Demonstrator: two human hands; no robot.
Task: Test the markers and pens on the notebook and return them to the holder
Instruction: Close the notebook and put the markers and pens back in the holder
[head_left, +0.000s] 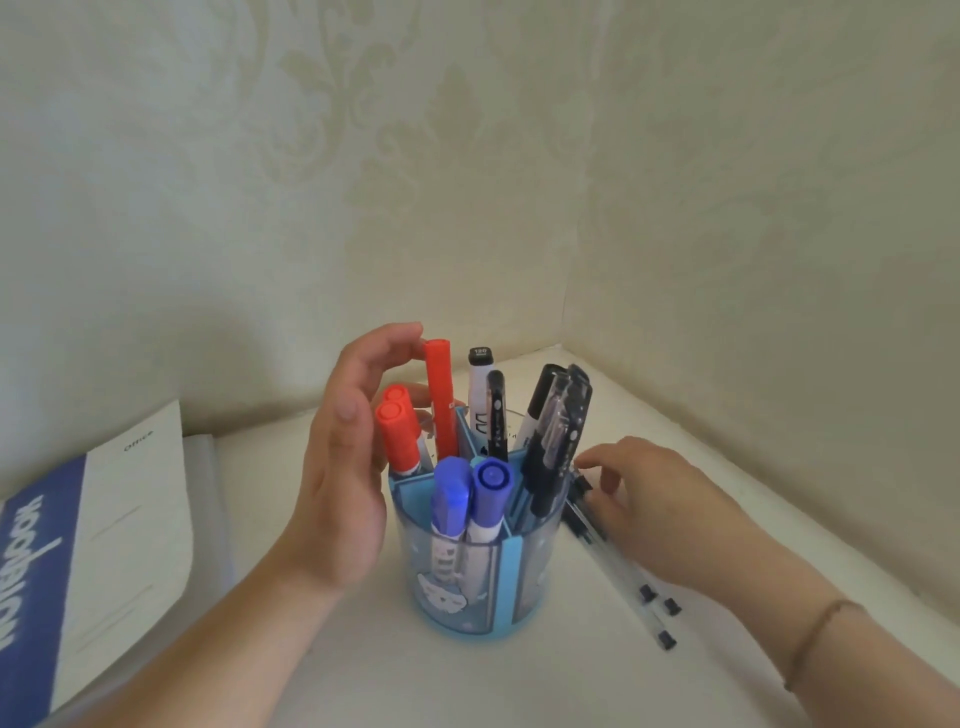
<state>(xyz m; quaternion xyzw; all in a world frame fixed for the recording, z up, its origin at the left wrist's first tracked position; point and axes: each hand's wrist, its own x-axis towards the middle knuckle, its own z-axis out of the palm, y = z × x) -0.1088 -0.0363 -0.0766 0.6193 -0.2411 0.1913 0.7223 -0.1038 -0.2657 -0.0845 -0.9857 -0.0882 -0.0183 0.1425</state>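
A blue see-through holder (467, 587) with compartments stands on the white table. It holds two short red markers (397, 431), a tall red marker (440, 400), two blue markers (470, 499), a white marker with a black cap (478, 384) and several black pens (556, 441). My left hand (343, 467) curves around the holder's left side with its fingers apart, the index fingertip touching the tall red marker's cap. My right hand (660, 509) rests palm down, fingertips on clear pens (623, 571) lying right of the holder. The closed blue-and-white notebook (104, 545) lies at the left.
The holder stands near a corner where two pale patterned walls (571, 234) meet. The notebook lies on a clear plastic folder (218, 493). A thin bracelet (815, 639) is on my right wrist. White table surface (415, 686) spreads in front of the holder.
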